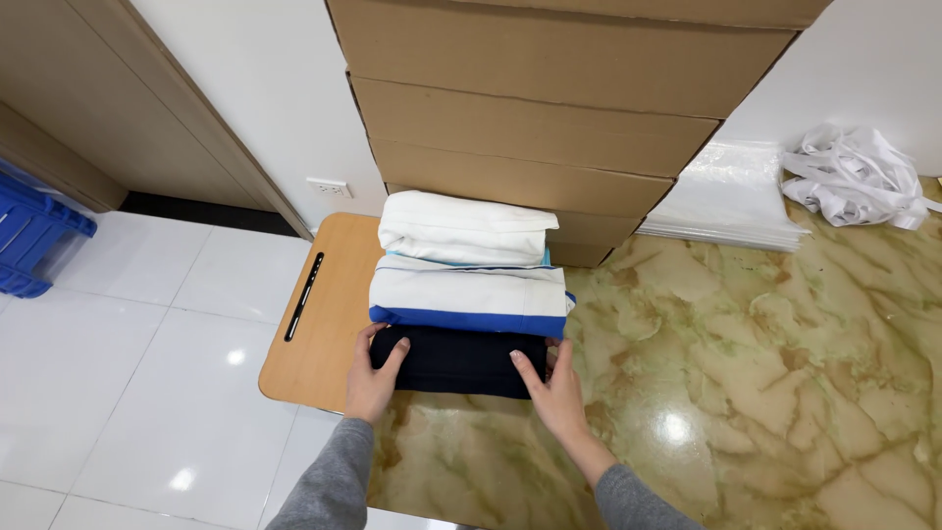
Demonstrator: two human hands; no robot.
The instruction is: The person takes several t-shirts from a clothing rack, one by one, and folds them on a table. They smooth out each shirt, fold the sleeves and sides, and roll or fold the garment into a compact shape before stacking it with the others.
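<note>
We saw a row of three folded garments lying on the green-and-cream marbled tabletop (746, 373), partly over a light wooden lap board (329, 314) that stuck out past the edge above the white tiled floor (128, 353). Farthest from us sat a folded white garment (461, 228), right against a stack of cardboard boxes (549, 108); next came a folded white piece with a blue hem (469, 294), touching it; nearest was a folded dark navy garment (459, 360), just in front of the blue hem. The left hand (372, 378) lay on the left end of the navy fold, fingers spread flat over the cloth, not clenched. The right hand (551, 383) pressed at the right end, fingers open and resting along the edge. Neither hand closed around anything; both looked to be flattening or squaring the bundle. Our judgement: the folding of this dark piece seemed finished or nearly so, with only a last tidy and alignment against the other two left. The two white pieces looked done and untouched. A pile of loose white cloth strips (854, 177) sat well apart at the far right, beside a stack of clear plastic bags (731, 196); whether those belong to the work we could not tell. A blue crate (29, 236) stood on the floor at the left.
</note>
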